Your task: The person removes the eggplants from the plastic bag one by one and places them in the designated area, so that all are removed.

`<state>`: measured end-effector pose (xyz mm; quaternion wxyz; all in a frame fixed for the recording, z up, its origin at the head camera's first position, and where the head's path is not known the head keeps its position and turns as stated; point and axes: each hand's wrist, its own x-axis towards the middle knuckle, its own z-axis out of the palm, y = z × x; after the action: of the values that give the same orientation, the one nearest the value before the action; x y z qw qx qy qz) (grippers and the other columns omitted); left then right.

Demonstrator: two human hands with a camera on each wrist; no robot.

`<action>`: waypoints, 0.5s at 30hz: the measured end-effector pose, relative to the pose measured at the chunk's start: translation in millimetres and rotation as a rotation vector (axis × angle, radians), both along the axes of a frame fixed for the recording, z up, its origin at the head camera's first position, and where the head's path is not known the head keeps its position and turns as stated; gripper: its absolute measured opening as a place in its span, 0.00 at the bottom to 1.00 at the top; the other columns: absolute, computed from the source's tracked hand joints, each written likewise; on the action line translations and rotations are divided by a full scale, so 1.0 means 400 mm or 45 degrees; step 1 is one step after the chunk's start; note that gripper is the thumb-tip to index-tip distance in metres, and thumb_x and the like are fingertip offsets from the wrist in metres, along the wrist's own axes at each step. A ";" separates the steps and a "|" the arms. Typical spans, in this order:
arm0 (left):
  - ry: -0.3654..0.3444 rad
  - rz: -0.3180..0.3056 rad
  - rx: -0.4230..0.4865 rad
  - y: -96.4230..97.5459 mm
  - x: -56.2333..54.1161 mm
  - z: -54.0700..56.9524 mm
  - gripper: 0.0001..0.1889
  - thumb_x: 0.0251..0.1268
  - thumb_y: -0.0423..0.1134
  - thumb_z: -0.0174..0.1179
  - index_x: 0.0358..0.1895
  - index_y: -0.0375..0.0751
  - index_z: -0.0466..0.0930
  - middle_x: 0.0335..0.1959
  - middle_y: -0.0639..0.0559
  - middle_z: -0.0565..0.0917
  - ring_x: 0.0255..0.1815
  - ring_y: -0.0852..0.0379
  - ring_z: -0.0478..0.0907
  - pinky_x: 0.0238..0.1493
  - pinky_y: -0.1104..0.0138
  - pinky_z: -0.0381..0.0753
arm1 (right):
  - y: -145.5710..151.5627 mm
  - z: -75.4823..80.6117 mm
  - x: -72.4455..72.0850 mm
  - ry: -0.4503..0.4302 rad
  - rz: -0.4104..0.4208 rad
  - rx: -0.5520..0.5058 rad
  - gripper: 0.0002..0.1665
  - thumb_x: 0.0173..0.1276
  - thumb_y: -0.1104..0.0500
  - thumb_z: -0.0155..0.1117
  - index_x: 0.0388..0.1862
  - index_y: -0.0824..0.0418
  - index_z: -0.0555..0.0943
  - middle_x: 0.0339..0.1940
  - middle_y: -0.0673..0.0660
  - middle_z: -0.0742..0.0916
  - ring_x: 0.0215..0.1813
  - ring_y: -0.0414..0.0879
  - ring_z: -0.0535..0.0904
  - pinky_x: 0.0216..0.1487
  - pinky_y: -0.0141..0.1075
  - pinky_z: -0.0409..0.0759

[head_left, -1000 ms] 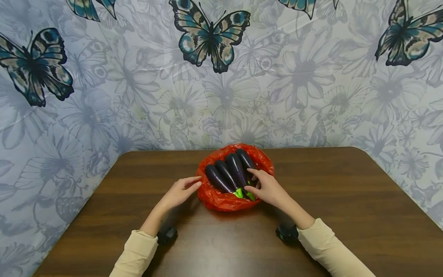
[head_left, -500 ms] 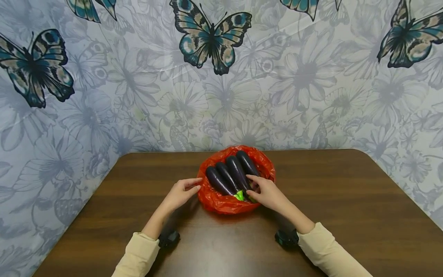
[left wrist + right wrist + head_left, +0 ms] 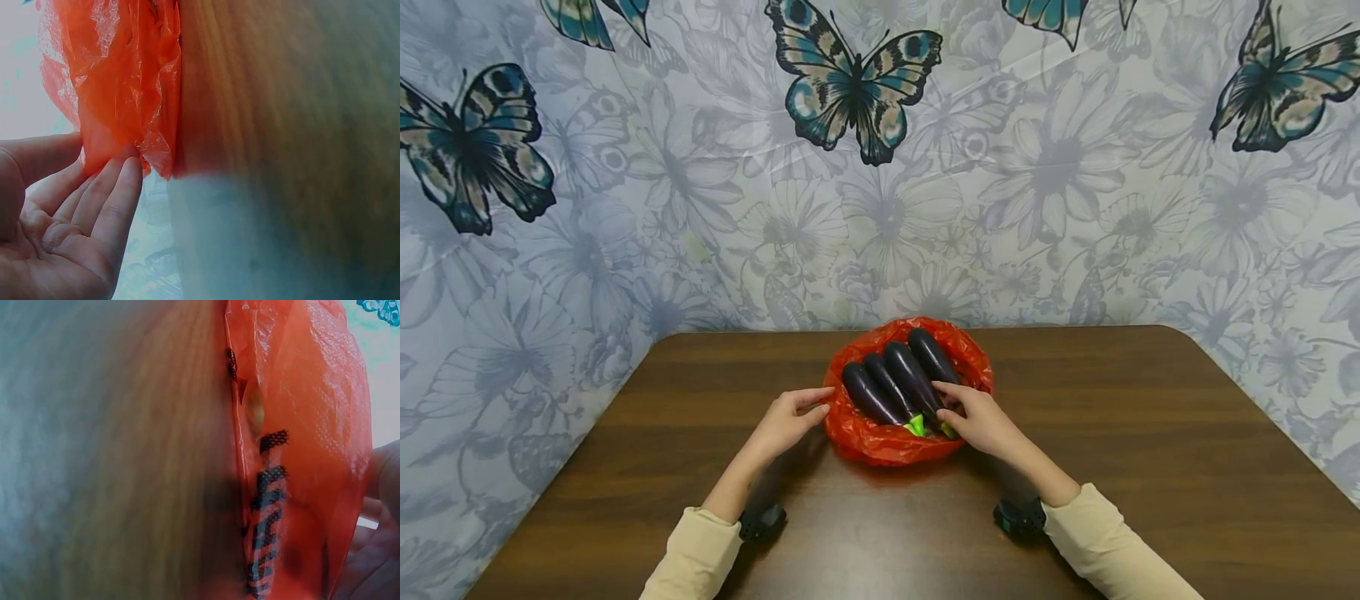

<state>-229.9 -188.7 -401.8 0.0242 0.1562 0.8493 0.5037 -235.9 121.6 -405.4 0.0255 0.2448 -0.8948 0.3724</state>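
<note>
In the head view a red plastic bag (image 3: 880, 447) sits on the table with its mouth open, several dark purple eggplants (image 3: 871, 393) lying side by side inside. Bright green caps (image 3: 915, 426) point toward me. My right hand (image 3: 985, 422) reaches in over the right rim and grips the rightmost eggplant (image 3: 931, 353) near its cap end, thumb and fingers on either side. At the left rim, my left hand (image 3: 785, 423) touches the bag with nearly straight fingers. The left wrist view shows those fingertips (image 3: 132, 164) against the crinkled plastic. The bag's wall hides much of the right hand in its wrist view.
The brown wooden table (image 3: 880, 533) extends to both sides and in front of the bag. Behind it stands a wall (image 3: 1045, 208) covered with printed flowers and butterflies. Black wrist cameras (image 3: 763, 522) sit under both wrists.
My right hand has lowered slightly, and its fingers have drawn in around the end of the rightmost eggplant. The left hand has stayed at the bag's left rim.
</note>
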 end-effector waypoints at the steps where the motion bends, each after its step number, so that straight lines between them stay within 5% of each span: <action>1: 0.000 -0.002 0.006 0.000 0.001 -0.001 0.19 0.66 0.31 0.56 0.57 0.26 0.73 0.54 0.34 0.76 0.52 0.43 0.76 0.50 0.56 0.77 | 0.000 0.000 0.001 -0.011 0.001 -0.005 0.25 0.64 0.67 0.62 0.60 0.70 0.73 0.34 0.55 0.83 0.25 0.41 0.71 0.24 0.32 0.73; 15: -0.007 -0.014 0.010 -0.005 -0.004 0.002 0.18 0.66 0.30 0.56 0.57 0.26 0.74 0.53 0.34 0.76 0.50 0.44 0.77 0.49 0.57 0.77 | 0.004 0.007 -0.006 -0.031 0.039 -0.059 0.24 0.64 0.68 0.61 0.60 0.70 0.74 0.36 0.57 0.84 0.27 0.43 0.73 0.24 0.32 0.75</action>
<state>-231.6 -190.6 -401.0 0.0286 0.1597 0.8463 0.5074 -238.5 123.1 -402.5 0.0146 0.2533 -0.8823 0.3964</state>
